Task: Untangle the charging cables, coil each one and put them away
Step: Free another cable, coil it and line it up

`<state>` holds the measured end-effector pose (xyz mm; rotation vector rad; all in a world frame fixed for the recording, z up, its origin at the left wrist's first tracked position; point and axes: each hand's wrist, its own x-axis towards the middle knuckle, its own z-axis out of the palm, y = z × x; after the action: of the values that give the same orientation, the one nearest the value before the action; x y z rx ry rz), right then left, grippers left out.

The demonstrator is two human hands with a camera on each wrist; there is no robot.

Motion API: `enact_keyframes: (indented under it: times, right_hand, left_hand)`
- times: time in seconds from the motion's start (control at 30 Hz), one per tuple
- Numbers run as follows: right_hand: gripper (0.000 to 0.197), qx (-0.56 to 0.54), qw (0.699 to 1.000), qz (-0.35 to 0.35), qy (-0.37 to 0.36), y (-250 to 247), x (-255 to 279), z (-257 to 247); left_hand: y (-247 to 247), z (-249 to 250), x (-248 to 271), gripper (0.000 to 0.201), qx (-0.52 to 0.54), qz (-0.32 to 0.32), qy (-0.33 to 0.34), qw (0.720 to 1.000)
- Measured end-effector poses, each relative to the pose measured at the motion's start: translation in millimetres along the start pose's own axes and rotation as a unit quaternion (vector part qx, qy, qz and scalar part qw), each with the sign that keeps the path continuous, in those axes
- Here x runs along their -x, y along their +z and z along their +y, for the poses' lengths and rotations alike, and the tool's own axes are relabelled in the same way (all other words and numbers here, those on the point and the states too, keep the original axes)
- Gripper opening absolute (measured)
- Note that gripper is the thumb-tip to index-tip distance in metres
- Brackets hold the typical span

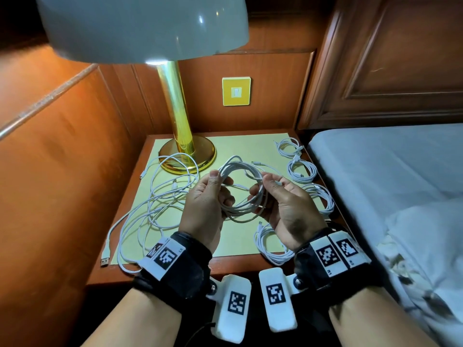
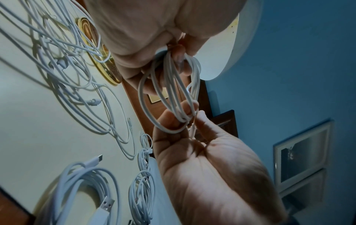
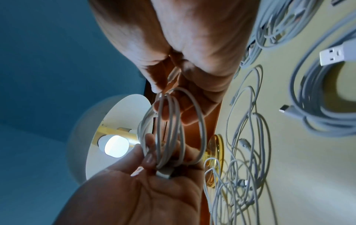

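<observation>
Warm, dim room; light falls from the lit lamp shade (image 1: 142,28) onto the nightstand top (image 1: 245,146), glare on the brass stem. Loose cables (image 2: 63,64) cast hard shadows. Wrist views curve strongly, edges blurred; lit bulb (image 3: 115,146) blown out.

Held coil (image 1: 241,189): white charging cable, wound in several loops, raised at frame centre above the table, loops upright.

Tangle (image 1: 155,204): loose white cables, overlapping and uncoiled, at left centre; one USB plug (image 1: 105,261) hangs past the lower left edge.

Finished coils: four white bundles in a column down the right side, (image 1: 290,146), (image 1: 302,171), (image 1: 323,199), (image 1: 271,246), lying flat.
</observation>
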<state>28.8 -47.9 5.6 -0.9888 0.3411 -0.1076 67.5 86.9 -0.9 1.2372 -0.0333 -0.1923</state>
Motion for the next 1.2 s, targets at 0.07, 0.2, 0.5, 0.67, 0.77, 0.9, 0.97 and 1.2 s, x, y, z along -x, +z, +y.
enact_keyframes:
  times: [0.07,0.2,0.5,0.67,0.77,0.9,0.97,1.2]
  right_hand:
    - [0.011,-0.039,0.999,0.01,0.026,2.0,-0.2,0.2]
    - [0.013,-0.079,0.993,0.007,0.084,1.7,-1.6,0.0]
    - [0.039,0.005,0.997,0.055,0.053,5.1,-2.6,11.7]
    - [0.044,0.161,0.985,0.062,-0.031,6.7,-1.6,15.7]
    - [0.039,0.275,0.957,0.045,-0.082,8.3,-0.3,21.3]
    - [0.049,0.269,0.96,0.03,-0.074,12.6,0.9,23.7]
    - [0.052,0.245,0.967,0.024,-0.061,16.0,3.4,22.2]
    - [0.048,0.165,0.986,-0.009,-0.035,18.1,3.8,17.7]
  left_hand:
    - [0.0,1.1,1.3,0.036,0.007,-0.011,-0.007,1.0]
    - [0.8,1.4,2.6,0.038,0.002,-0.058,-0.003,0.998]
    - [3.2,-4.1,3.3,0.043,-0.117,-0.039,0.072,0.99]
    - [1.6,-10.0,4.0,0.042,-0.192,-0.028,0.128,0.973]
    - [0.7,-11.8,2.4,0.051,-0.223,0.003,0.138,0.965]
    - [0.9,-11.7,-0.8,0.062,-0.224,0.043,0.123,0.966]
    - [1.7,-9.4,-0.7,0.062,-0.221,0.052,0.111,0.968]
    - [3.5,-2.3,2.4,0.057,-0.206,0.013,0.1,0.973]
